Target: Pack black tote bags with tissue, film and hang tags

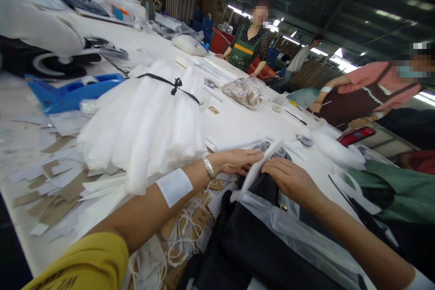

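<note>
My left hand [239,161] reaches in from the left, its fingers closed against a strip of white foam wrap [253,174]. From the other side my right hand [294,183] pinches the same strip near its upper end. The foam stands on edge around or beside a black strap or handle; which of the two is hidden by the fingers. Below lies a black bag [261,240], with clear plastic film [282,217] across its top. Under my left forearm are brown tags with white strings [185,231].
A bundle of white foam strips [149,122], tied with black cord, lies on the white table [238,118]. Left of it are a blue tape dispenser [74,90] and scattered paper pieces [54,190]. A filled plastic bag [243,93] sits farther back. Co-workers stand across the table.
</note>
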Demonstrator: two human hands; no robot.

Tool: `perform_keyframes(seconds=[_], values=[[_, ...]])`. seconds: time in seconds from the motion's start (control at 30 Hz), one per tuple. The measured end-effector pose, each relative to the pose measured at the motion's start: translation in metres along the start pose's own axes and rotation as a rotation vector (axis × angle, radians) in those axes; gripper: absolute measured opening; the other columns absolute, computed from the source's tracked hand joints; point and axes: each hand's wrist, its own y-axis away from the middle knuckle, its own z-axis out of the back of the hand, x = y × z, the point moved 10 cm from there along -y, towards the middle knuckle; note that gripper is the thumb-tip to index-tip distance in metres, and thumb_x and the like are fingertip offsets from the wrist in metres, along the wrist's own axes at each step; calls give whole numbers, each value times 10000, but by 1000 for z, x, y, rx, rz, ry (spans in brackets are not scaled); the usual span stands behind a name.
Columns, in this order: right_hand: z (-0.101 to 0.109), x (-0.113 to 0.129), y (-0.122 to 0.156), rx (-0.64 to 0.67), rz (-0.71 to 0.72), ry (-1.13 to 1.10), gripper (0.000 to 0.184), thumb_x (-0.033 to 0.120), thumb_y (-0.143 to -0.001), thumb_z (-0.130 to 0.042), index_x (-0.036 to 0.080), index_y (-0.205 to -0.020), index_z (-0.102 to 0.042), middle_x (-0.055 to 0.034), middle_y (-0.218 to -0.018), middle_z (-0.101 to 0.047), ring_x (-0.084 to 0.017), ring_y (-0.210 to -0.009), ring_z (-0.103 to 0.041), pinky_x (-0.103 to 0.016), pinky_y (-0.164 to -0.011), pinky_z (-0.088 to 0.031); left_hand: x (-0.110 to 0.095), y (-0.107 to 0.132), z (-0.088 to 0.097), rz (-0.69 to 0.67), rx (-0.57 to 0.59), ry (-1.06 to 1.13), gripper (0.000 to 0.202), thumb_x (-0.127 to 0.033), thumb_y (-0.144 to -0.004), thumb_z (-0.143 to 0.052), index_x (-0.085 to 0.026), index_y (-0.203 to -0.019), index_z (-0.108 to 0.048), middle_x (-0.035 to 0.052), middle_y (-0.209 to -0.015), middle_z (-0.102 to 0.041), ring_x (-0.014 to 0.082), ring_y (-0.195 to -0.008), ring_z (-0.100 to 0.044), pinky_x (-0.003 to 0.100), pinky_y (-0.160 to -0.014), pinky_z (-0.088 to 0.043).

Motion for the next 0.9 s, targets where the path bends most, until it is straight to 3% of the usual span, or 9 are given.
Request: perform_keyframes(seconds=[0.1,0.2,0.33,0.47,0.63,0.73,0.83,0.9], values=[[3,0,0,-4,2,-8,267,99,-929,-481,183,-1088,-678,-95,-1098,-697,-232,-1077,-618,-429,-977,-511,-8,-3,4,-42,-37,-2,365,-383,-687,-812,-192,-977,-698,36,-928,-683,124,-783,-608,236,-693,-482],[5,-2,2,-19,-6,9,249,96,-931,-479,178,-1062,-673,-93,-1066,-700,-229,-1047,-623,-427,-972,-513,-29,-3,33,-192,-315,-11,348,-381,-668,-816,-142,-878,-674,31,-852,-652,108,-725,-569,231,-665,-454],[6,-3,4,-19,-17,-1,242,113,-935,-479,197,-1061,-668,-83,-1055,-699,-223,-1030,-624,-433,-980,-511,-70,16,61,-463,-655,-212,289,-428,-797,-676,-150,-834,-609,11,-776,-607,109,-666,-517,225,-596,-406],[6,-2,2,-16,-16,0,259,99,-930,-474,199,-1071,-667,-81,-1065,-699,-221,-1038,-624,-432,-986,-509,-93,26,50,-569,-772,-675,215,-377,-812,-642,-165,-805,-605,9,-758,-611,137,-697,-527,247,-637,-398],[6,-1,3,-40,-12,13,283,88,-919,-474,209,-1076,-676,-76,-1065,-706,-219,-1043,-627,-423,-974,-517,-84,26,31,-575,-855,-1009,161,-334,-794,-650,-194,-782,-572,-9,-706,-564,155,-676,-499,269,-664,-381],[6,-3,6,-37,-12,19,270,94,-923,-480,201,-1082,-671,-76,-1076,-702,-221,-1048,-621,-428,-983,-509,-71,13,26,-533,-740,-970,200,-329,-750,-695,-199,-708,-548,-24,-653,-521,153,-642,-469,277,-657,-382],[6,-4,7,-37,-20,23,265,95,-924,-484,200,-1083,-667,-75,-1083,-701,-224,-1057,-617,-431,-989,-502,-48,0,48,-349,-672,-564,253,-285,-703,-730,-192,-616,-511,-33,-595,-485,136,-599,-444,272,-632,-400],[6,-5,7,-43,-32,15,255,107,-926,-493,208,-1080,-670,-72,-1078,-705,-222,-1051,-622,-427,-987,-503,-33,-3,68,-231,-709,-273,221,-299,-790,-641,-189,-645,-514,-18,-599,-505,134,-573,-460,275,-600,-423]])
